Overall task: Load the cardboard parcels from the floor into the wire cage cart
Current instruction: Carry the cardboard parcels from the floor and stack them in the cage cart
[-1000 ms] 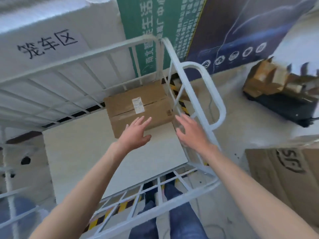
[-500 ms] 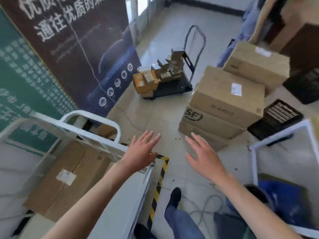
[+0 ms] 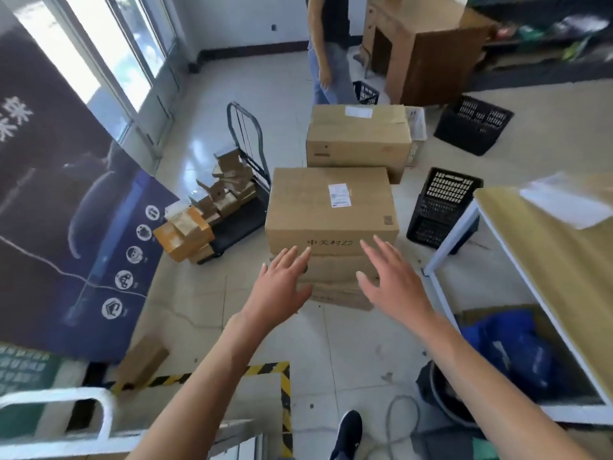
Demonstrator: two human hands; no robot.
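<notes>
2 brown labelled parcels (image 3: 331,200) (image 3: 358,134) on floor; cart rail (image 3: 59,398) bottom-left.

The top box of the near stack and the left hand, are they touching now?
Cannot tell. In the head view the left hand, open, overlaps the front of the stack below the top box, but one view shows neither contact nor gap plainly.

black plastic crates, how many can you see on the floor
3: one right of the near parcel stack, one farther back right, one beside the standing person. More may be hidden.

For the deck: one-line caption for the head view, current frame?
Both open hands, left hand and right hand, reach toward the top parcel of a floor stack.
</notes>
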